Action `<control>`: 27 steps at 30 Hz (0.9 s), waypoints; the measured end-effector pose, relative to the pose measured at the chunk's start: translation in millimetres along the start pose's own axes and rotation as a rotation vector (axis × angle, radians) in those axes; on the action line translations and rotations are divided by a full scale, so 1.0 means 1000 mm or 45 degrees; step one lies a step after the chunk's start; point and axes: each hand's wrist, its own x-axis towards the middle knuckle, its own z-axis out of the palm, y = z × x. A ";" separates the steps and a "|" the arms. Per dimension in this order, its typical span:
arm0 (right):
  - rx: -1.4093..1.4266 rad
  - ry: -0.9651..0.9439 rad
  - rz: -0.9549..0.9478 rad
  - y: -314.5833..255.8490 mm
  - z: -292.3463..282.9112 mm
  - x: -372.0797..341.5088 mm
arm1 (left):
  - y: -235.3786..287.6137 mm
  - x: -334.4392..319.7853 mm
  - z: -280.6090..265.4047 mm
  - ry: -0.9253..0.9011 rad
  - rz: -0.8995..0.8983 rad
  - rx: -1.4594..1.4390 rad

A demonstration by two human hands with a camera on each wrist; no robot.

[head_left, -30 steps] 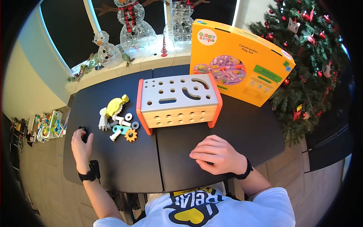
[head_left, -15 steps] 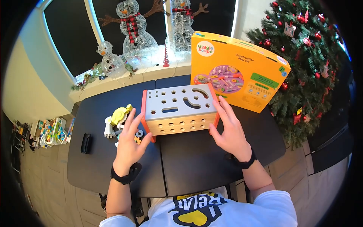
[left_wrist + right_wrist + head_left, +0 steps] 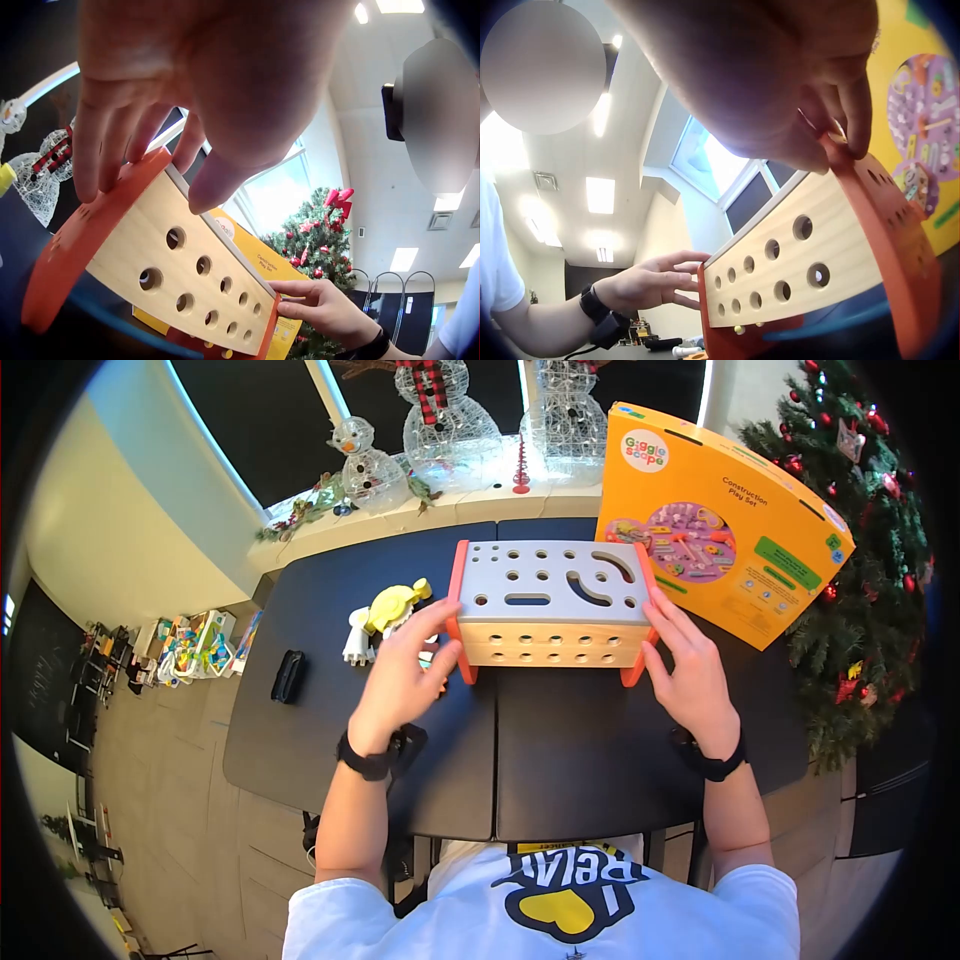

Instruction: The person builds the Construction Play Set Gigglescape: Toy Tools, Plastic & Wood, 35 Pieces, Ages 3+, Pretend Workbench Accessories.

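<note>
A wooden toy bench (image 3: 480, 622) stands upright in the head view, with a grey top full of holes and slots and red end panels. The left hand (image 3: 400, 675) lies along its left panel, fingers extended on the outside. On the other end, the right hand (image 3: 698, 675) touches the right panel with nearly straight fingers, thumb by the front edge. The left wrist view shows the left fingers over the red panel (image 3: 112, 214), thumb by the front. In the right wrist view, the right fingertips meet the other red panel (image 3: 900, 262).
Yellow and white toy pieces (image 3: 392, 607) lie left of the bench, partly hidden by the left hand. A black case (image 3: 288, 677) is further left on the dark table (image 3: 560, 760). Behind the bench at right stands an orange box (image 3: 735, 510), with a decorated tree (image 3: 850, 620) beyond.
Both hands have moved from the tabletop to the two ends of the bench. The left came from beside the black case, the right from in front of the bench. The head view has shifted.
</note>
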 end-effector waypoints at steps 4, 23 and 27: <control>0.037 -0.017 0.014 -0.003 -0.008 0.004 | -0.036 0.013 -0.022 0.171 -0.078 0.379; 0.156 -0.161 0.016 0.013 -0.019 0.008 | -0.080 0.011 -0.044 -0.101 -0.181 0.754; 0.218 -0.120 0.055 0.016 -0.014 0.005 | -0.030 0.016 -0.054 0.151 0.066 0.821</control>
